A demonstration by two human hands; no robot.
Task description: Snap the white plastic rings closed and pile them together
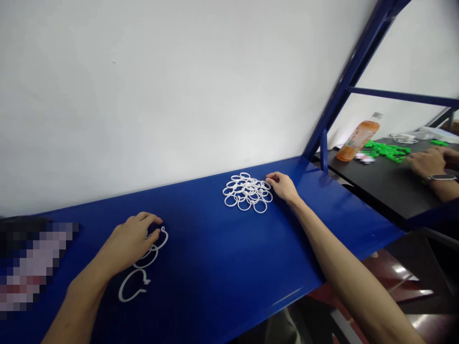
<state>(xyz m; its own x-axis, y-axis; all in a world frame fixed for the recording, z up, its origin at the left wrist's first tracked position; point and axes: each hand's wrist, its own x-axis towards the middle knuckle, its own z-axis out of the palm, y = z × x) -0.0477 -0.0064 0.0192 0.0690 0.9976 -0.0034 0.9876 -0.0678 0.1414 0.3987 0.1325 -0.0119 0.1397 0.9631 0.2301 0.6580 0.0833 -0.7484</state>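
My left hand [134,239] is at the left of the blue table, thumb and forefinger apart, beside a white open ring [165,240]. It partly covers that ring and a second white ring [152,260]. Closer to me lies another white ring [122,289] with a gap and small knobs at its ends. Farther right, my right hand [282,186] reaches the right edge of a pile of white plastic rings [245,209]. Its thumb and forefinger are pinched together at a ring [266,188] on the pile's edge.
The blue table [208,267] meets a white wall behind. A blue metal frame [333,107] rises at its right end. Beyond are a black table [369,184], an orange drink bottle [358,138], green pieces [389,151] and another person's hands [426,162]. A blurred-out item [36,267] lies far left.
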